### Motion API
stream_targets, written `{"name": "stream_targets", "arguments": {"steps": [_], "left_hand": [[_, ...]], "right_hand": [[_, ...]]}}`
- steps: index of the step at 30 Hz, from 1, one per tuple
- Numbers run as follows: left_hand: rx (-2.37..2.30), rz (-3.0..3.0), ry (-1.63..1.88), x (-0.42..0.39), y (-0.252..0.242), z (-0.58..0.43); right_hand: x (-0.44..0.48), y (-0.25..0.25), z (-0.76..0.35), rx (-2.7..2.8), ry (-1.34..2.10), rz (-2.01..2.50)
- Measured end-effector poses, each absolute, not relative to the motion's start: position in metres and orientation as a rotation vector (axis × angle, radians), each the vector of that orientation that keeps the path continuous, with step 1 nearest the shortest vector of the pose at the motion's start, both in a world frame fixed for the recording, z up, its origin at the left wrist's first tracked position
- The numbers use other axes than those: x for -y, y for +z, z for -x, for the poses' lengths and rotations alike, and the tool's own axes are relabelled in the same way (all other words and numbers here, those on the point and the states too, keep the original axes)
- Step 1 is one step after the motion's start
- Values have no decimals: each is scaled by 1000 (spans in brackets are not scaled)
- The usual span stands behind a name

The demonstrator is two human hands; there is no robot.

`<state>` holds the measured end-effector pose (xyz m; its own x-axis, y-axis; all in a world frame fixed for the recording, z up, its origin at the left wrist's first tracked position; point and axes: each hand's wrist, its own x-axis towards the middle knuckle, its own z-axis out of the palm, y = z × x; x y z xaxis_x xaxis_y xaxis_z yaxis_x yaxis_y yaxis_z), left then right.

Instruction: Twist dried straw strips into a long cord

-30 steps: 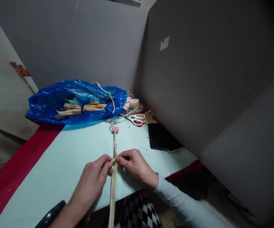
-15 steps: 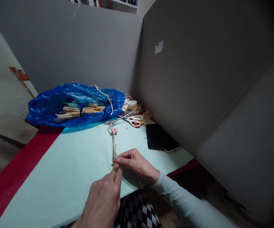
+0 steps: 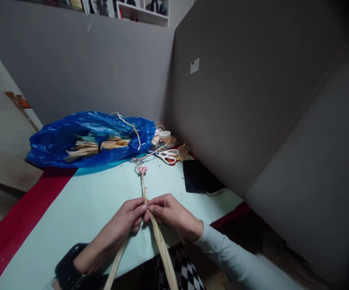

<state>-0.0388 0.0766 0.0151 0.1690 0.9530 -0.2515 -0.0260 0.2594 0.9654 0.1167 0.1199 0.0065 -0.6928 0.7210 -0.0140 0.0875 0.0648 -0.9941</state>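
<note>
A thin braided cord [image 3: 144, 186] of pale straw-like fibre runs down the table from a pink binder clip [image 3: 142, 167]. At its lower end my left hand [image 3: 131, 214] pinches the cord from the left, thumb and fingertips closed. My right hand [image 3: 172, 210] pinches at the same spot from the right, its fingertips touching or nearly touching the left ones. One loose flat strand [image 3: 162, 245] hangs from between the hands toward my lap. Another strand [image 3: 117, 259] trails below my left hand. The exact crossing of strands is hidden by the fingers.
A blue plastic bag [image 3: 53, 139] with a tied bundle of dry fibre strips [image 3: 111, 146] lies at the back left. White-handled scissors [image 3: 167, 156], a small white cup [image 3: 165, 136] and a twine roll [image 3: 183, 152] sit back right, near a black tablet [image 3: 203, 177]. Grey panels [image 3: 126, 72] enclose the table.
My left hand has swung from below the cord's end to its left side, baring the loose strands and a black watch. My right hand keeps its pinch. The view has tilted slightly upward.
</note>
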Motion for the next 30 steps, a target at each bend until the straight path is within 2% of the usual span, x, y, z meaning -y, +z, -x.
{"name": "stream_targets", "arguments": {"steps": [6, 10, 22, 25, 30], "left_hand": [[-1339, -1157, 895, -73, 15, 46], [-1402, -1078, 969, -72, 9, 43], [-1260, -780, 1041, -66, 11, 49], [-1282, -776, 1020, -66, 8, 50], [-1186, -834, 997, -64, 10, 53]], "right_hand": [[-116, 22, -129, 2311, 950, 1012], [-104, 22, -130, 2419, 541, 1135], [-50, -7, -107, 2582, -382, 785], [-50, -4, -110, 2576, -325, 706], [-77, 24, -124, 2314, 370, 974]]}}
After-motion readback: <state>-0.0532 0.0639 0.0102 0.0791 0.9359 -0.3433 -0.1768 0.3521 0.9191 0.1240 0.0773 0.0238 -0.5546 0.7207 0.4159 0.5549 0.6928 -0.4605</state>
